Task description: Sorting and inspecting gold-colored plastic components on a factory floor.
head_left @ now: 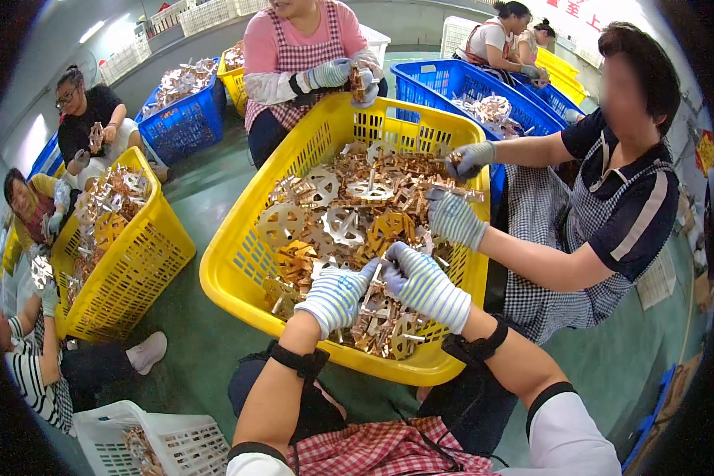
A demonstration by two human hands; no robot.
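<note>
My left hand (337, 300), in a white and blue striped knit glove, is closed at the near side of a yellow basket (250, 297). Opposite it, my right hand (428, 287), gloved alike, has its fingers bent in a pinch. Between the fingertips of both hands is a slim silver metal part (370, 287), partly hidden by the gloves. Under and around them lies a heap of metal parts, among them silver slotted discs (344, 227), a golden disc (390, 230) and copper-coloured pieces. My hands are just above this heap.
On the right, a co-worker's gloved hands (457, 218) reach into the same basket. Across it, another person holds a copper-coloured part (360, 81). Blue baskets (186, 119) stand behind, another yellow basket (127, 274) at left, a white basket (163, 444) at lower left.
</note>
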